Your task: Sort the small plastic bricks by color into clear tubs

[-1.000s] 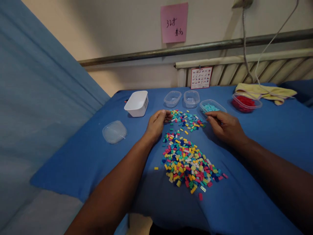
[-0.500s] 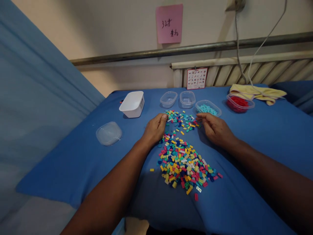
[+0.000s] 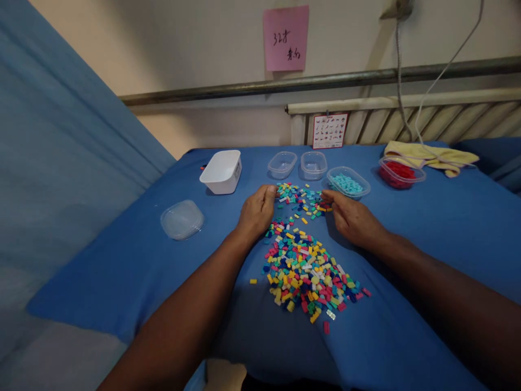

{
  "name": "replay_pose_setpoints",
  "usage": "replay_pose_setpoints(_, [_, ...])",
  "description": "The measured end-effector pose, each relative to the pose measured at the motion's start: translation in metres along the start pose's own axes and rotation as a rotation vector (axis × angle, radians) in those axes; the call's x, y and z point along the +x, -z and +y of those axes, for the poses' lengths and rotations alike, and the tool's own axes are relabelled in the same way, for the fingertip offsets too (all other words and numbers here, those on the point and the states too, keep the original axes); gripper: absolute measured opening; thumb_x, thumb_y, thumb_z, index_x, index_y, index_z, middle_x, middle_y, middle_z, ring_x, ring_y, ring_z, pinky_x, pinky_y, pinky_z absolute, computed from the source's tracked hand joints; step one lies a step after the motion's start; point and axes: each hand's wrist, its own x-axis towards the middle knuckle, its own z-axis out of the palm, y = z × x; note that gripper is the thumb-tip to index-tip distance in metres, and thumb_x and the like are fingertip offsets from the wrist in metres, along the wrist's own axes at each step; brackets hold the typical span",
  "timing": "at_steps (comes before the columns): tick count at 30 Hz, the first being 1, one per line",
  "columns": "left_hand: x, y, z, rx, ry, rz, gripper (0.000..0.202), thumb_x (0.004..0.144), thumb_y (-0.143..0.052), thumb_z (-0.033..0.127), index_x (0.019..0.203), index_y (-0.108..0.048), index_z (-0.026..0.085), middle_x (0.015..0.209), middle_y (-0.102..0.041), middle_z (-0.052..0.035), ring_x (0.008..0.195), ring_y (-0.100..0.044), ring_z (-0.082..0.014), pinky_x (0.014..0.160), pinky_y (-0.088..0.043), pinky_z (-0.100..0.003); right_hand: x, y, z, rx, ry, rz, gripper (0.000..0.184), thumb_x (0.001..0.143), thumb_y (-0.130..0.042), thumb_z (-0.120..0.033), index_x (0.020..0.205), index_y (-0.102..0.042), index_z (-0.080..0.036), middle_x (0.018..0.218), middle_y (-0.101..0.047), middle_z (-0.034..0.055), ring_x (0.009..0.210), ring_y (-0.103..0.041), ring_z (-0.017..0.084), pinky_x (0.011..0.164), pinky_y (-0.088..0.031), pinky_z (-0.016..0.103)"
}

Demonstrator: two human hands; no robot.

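- Head view: your little toy blocks sit in a big mixed pile [image 3: 311, 269] in front of you, all yellow, pink, green, blue and white.
- Couple of strays too: a yellow block [image 3: 253, 281] left of the pile, and a pinkish-red block [image 3: 326, 327] at the near end.
- Just past that you've got a smaller scatter [image 3: 291, 191], thinner, right between your hands.
- Your left hand [image 3: 258, 209] is at its left edge, fingers loosely curled, thumb on top. Can't tell if you've got a block in there.
- Your right hand [image 3: 354, 214] is at its right edge, fingers stretched inward with the tips among the blocks. Can't tell whether they're pinching one.
- Just beyond your right hand: a clear tub [image 3: 367, 190] with turquoise blocks [image 3: 345, 183] in it.
- Left of that, two more clear tubs, an angled one [image 3: 282, 165] and a squarer one [image 3: 313, 165], near each other.
- Further right, a tub of red pieces [image 3: 396, 171], just beside a yellow cloth [image 3: 431, 155].
- Over on your left, a white tub [image 3: 222, 176], with clear lids [image 3: 182, 220] lying nearer you.
- All of it's on a blue sheet [image 3: 122, 260].
- Behind: picture card [image 3: 330, 131] by the radiator [image 3: 448, 119], pink note [image 3: 286, 39] above the pipe [image 3: 309, 82].
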Motion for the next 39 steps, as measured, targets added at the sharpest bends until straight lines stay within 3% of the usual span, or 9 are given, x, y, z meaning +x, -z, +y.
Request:
replay_pose_setpoints(4, [0.001,-0.001,-0.001,0.014,-0.004,0.009,0.053,0.116,-0.038,0.057,0.125,-0.077,0.023,0.119,-0.084,-0.0088,0.115,-0.077,-0.0274,0.101,-0.058,-0.039,0.003,0.004,-0.008,0.145,-0.047,0.031,0.043,0.109,-0.044,-0.023,0.148,-0.062,-0.02,0.128,-0.081,0.0148,0.11,-0.082,0.029,0.099,-0.067,0.05])
replay_pose_setpoints(8, [0.001,-0.002,-0.001,0.031,-0.006,-0.013,0.053,0.116,-0.038,0.057,0.121,-0.078,0.023,0.117,-0.084,-0.0086,0.112,-0.077,-0.0277,0.099,-0.058,-0.04,0.003,0.001,-0.006,0.112,-0.076,0.064,0.042,0.107,-0.049,-0.024,0.145,-0.065,-0.02,0.127,-0.082,0.016,0.116,-0.08,0.034,0.104,-0.064,0.055])
replay_pose_setpoints(15, [-0.001,-0.002,0.004,0.102,-0.015,-0.124,0.052,0.115,-0.037,0.055,0.111,-0.077,0.022,0.11,-0.084,-0.0085,0.105,-0.076,-0.0271,0.098,-0.056,-0.039,0.001,-0.003,-0.006,0.137,-0.032,-0.046,0.046,0.107,-0.05,-0.024,0.152,-0.061,-0.023,0.139,-0.079,0.015,0.128,-0.076,0.033,0.112,-0.061,0.058])
replay_pose_setpoints(21, [0.001,-0.006,0.002,-0.183,0.015,-0.207,0.058,0.113,-0.039,0.063,0.117,-0.074,0.017,0.1,-0.083,-0.0091,0.089,-0.075,-0.0227,0.086,-0.059,-0.035,0.005,-0.005,-0.013,0.439,-0.186,-0.003,0.038,0.113,-0.049,-0.037,0.146,-0.065,-0.025,0.13,-0.081,0.0125,0.116,-0.08,0.03,0.101,-0.067,0.053])
replay_pose_setpoints(24, [0.001,-0.007,-0.001,-0.225,-0.001,-0.181,0.056,0.113,-0.042,0.062,0.12,-0.073,0.016,0.111,-0.083,-0.0114,0.1,-0.077,-0.0241,0.095,-0.059,-0.037,0.005,-0.008,-0.008,0.45,-0.21,0.046,0.037,0.113,-0.052,-0.04,0.142,-0.067,-0.024,0.128,-0.081,0.0128,0.121,-0.078,0.031,0.106,-0.064,0.055])
replay_pose_setpoints(29, [-0.001,-0.009,0.007,-0.07,-0.116,-0.309,0.052,0.114,-0.04,0.058,0.116,-0.076,0.021,0.122,-0.082,-0.0084,0.118,-0.073,-0.0272,0.111,-0.053,-0.042,0.002,-0.01,-0.013,0.447,-0.192,-0.041,0.039,0.112,-0.055,-0.041,0.147,-0.066,-0.028,0.135,-0.08,0.0107,0.127,-0.076,0.031,0.116,-0.058,0.06])
replay_pose_setpoints(34, [-0.006,-0.013,0.016,-0.189,-0.138,-0.421,0.058,0.113,-0.039,0.062,0.111,-0.078,0.019,0.109,-0.082,-0.0091,0.107,-0.075,-0.0262,0.104,-0.055,-0.04,0.003,-0.013,-0.032,0.664,-0.226,-0.149,0.039,0.11,-0.059,-0.044,0.144,-0.069,-0.029,0.137,-0.08,0.0096,0.129,-0.075,0.031,0.113,-0.06,0.056])
replay_pose_setpoints(39, [-0.002,-0.01,0.007,-0.491,0.055,-0.277,0.062,0.106,-0.054,0.072,0.116,-0.075,0.015,0.106,-0.083,-0.0137,0.098,-0.078,-0.0251,0.095,-0.059,-0.039,0.009,-0.009,-0.028,0.664,-0.337,0.059,0.033,0.105,-0.065,-0.047,0.128,-0.075,-0.026,0.12,-0.084,0.0109,0.112,-0.08,0.029,0.101,-0.065,0.053])
